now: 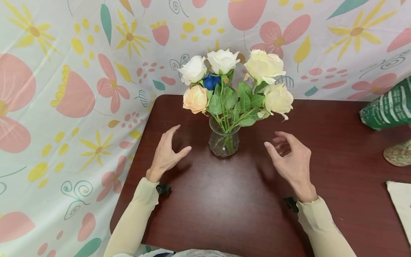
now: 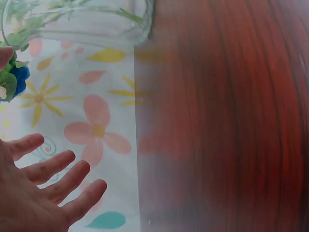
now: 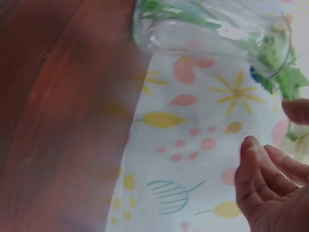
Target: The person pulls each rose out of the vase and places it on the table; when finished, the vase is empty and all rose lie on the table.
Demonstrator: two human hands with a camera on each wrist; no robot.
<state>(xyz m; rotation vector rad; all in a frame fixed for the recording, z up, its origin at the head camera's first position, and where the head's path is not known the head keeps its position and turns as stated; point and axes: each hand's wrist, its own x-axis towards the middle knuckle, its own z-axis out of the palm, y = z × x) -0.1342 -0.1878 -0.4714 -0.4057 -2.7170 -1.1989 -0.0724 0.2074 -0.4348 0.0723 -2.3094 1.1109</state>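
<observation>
A clear glass vase [image 1: 223, 144] stands upright on the dark wooden table, holding several artificial roses. Two white roses [image 1: 223, 61] are at the back, a blue rose [image 1: 212, 82] sits between them and a peach rose [image 1: 195, 99], and two cream roses [image 1: 265, 66] lean right. My left hand [image 1: 165, 153] is held left of the vase, fingers spread and relaxed, touching nothing. To the vase's right my right hand [image 1: 291, 162] hovers with fingers loosely bent and nothing in them. Both wrist views show the vase's glass [image 2: 96, 24] apart from the fingers.
A green patterned bag [image 1: 386, 105] lies at the right edge of the table [image 1: 224, 207]. Near it are a partly cut-off speckled object [image 1: 398, 153] and a pale flat sheet [image 1: 399, 200]. Floral cloth [image 1: 74, 142] borders the table at the left and back.
</observation>
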